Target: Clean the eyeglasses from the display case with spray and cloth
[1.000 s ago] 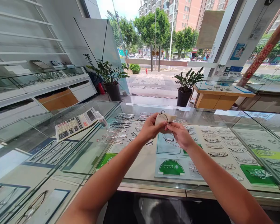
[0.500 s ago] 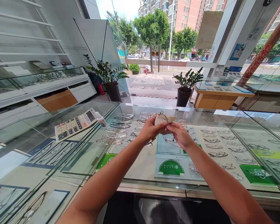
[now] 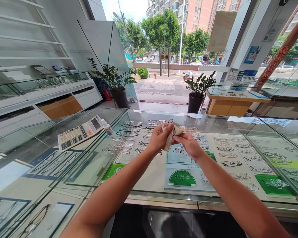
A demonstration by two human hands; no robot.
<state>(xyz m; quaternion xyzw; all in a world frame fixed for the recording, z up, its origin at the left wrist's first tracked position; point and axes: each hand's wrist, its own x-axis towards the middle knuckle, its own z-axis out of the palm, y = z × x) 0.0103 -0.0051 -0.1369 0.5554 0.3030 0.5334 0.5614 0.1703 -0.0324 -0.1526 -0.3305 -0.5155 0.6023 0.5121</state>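
Since the earlier frame, the left thumb has lifted and slid back toward its own side, so that the soft beige cloth with a pinked edge (image 3: 168,142) now bunches and hangs in a fold below the left hand (image 3: 161,136). The right hand (image 3: 188,144) has hardly shifted.

The thin dark-framed eyeglasses with clear lenses (image 3: 174,132) sit between the two hands, partly wrapped in the cloth and raised above the glass-topped display bench (image 3: 151,180). One dark loop shows just beyond the left fingertips, and another thin dark part hangs below the right fingers; the rest is hidden by cloth and fingers.

The left hand is closed around the cloth, thumb pressed on top. The right hand pinches with thumb and fingertips, seemingly on the frame beside the cloth, though the exact contact is too small to tell.

The eyeglasses should feel very light, springy in the wire and easily bent, with lenses that are smooth and slippery to bare skin. The rim or bridge looks the safest hold, with little pressure on the slender arms. The cloth should be limp and grippy, folding readily around a lens.
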